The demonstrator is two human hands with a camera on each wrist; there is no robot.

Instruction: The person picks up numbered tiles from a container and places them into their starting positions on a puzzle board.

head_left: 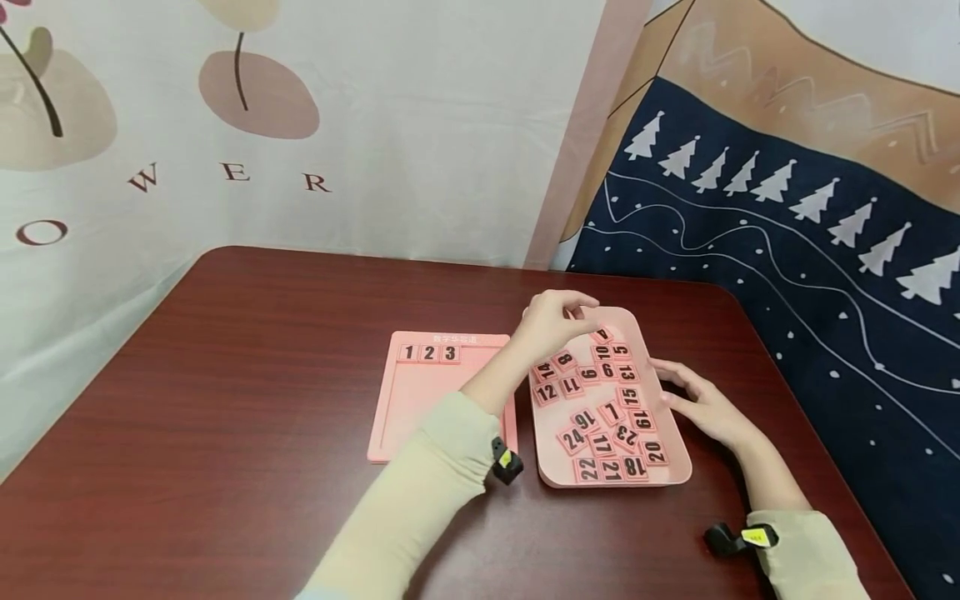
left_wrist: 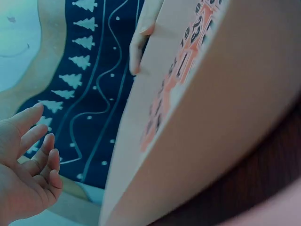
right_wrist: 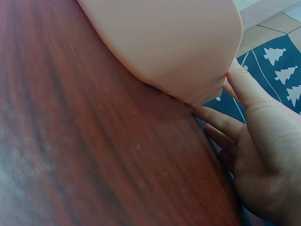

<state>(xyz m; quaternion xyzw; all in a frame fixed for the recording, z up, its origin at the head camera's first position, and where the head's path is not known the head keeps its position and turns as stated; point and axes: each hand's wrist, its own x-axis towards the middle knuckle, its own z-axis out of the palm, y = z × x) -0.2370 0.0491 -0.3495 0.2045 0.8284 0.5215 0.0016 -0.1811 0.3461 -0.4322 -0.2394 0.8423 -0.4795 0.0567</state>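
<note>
White cloth printed with letters (head_left: 420,150) and navy cloth with white fir trees (head_left: 750,225) hang behind a dark reddish-brown wooden tabletop (head_left: 225,400). Well inside the tabletop's edges lies a pink number-puzzle board (head_left: 416,408), with tiles 1, 2 and 3 (head_left: 429,354) in order along its top row from the left corner. That looks like an early stage: the part of the board below them that shows is bare, though the left forearm hides some of it, and many numbered tiles (head_left: 602,445) lie scattered, turned various ways, in the pink tray (head_left: 551,433) beside it, toward the tabletop's right edge. Above the tray's far edge hovers the left hand (head_left: 553,321), fingers loosely bent and apparently pinching nothing; tile 4 (head_left: 602,335) lies just beside its fingertips. Against the tray's right edge rests the right hand (head_left: 701,408), thumb and extended fingers apart, touching the tray's side.
</note>
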